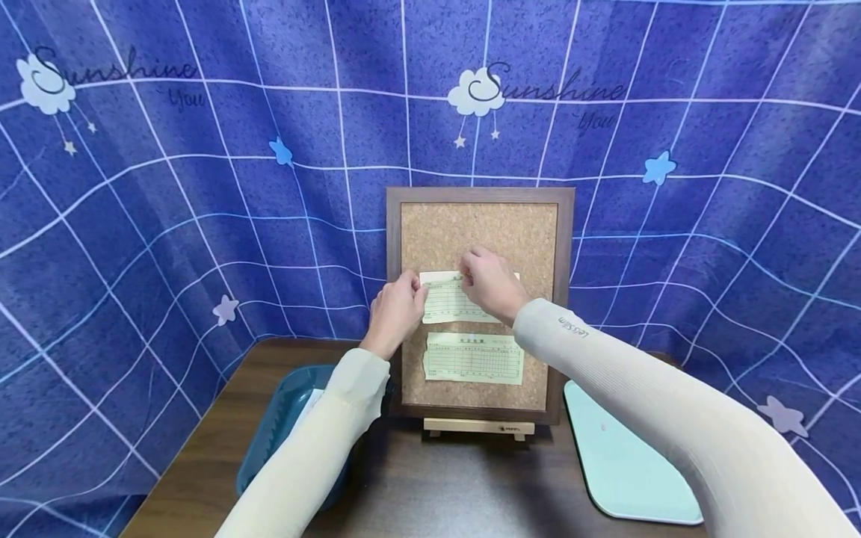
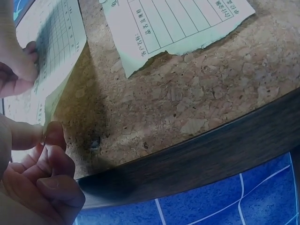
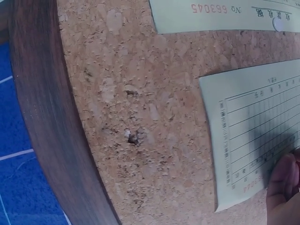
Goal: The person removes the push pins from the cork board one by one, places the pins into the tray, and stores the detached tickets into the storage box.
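One upper slip (image 1: 444, 302), printed as a form, is lying across the middle of the corkboard (image 1: 477, 232), and we are watching both hands working along its edges. Our left hand (image 1: 397, 308) is pinching the slip's left edge between thumb and finger, near the board's left side; that edge is curling away from the cork. Our right hand (image 1: 489, 280) is bending its fingers at the slip's upper edge, near the board's middle, and we are not able to tell whether it is gripping anything.

Lower on the board, the lower slip (image 1: 474, 362) is hanging just beneath, its left edge looking ragged; a narrow band of cork is running between the two. Above the upper slip we are seeing a wide stretch of cork reaching the board's top edge, while only slim margins are showing at the sides.

The board is standing upright on a wooden stand (image 1: 471, 426) on the tabletop (image 1: 437, 478). Left of the board, a blue tray (image 1: 276, 418) is sitting; right of it, a mint-green panel (image 1: 632, 463) is lying. Behind the board, a blue curtain (image 1: 269, 194) is hanging.
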The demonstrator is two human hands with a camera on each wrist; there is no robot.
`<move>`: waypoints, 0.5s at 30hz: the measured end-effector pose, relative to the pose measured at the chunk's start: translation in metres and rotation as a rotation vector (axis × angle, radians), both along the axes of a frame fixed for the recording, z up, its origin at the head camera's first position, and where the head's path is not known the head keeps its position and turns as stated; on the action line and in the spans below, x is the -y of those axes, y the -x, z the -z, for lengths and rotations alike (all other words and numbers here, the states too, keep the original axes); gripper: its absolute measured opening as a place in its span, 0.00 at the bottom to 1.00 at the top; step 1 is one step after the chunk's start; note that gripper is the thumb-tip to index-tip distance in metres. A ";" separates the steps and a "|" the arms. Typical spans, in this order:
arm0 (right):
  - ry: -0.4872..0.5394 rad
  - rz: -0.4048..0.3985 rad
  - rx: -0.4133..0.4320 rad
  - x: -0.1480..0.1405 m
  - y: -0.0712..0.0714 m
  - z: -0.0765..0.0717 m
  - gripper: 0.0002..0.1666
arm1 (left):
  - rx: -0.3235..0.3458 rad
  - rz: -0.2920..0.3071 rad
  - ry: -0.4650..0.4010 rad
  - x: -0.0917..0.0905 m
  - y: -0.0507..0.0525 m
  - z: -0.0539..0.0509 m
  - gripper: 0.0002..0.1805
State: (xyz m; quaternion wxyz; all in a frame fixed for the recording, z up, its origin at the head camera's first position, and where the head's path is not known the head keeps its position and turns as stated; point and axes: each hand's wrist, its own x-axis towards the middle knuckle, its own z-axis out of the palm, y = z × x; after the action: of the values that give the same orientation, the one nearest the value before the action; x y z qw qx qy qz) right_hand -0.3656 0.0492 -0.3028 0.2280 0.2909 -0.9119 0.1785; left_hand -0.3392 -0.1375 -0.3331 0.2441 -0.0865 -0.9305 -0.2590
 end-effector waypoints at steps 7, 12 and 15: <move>0.019 -0.046 -0.031 -0.005 0.002 0.004 0.10 | 0.007 -0.003 -0.004 0.000 0.001 0.000 0.09; 0.024 -0.109 -0.078 -0.009 0.004 0.007 0.11 | 0.006 -0.008 -0.006 0.000 0.003 0.002 0.09; 0.017 -0.152 -0.117 -0.012 0.005 0.010 0.11 | 0.001 -0.011 -0.007 0.001 0.003 0.002 0.09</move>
State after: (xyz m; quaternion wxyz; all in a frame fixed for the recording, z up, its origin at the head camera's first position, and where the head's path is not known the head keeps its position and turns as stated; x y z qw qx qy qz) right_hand -0.3707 0.0612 -0.3124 0.2692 0.3669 -0.8708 0.1858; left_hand -0.3424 -0.1382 -0.3351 0.2455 -0.0806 -0.9301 -0.2609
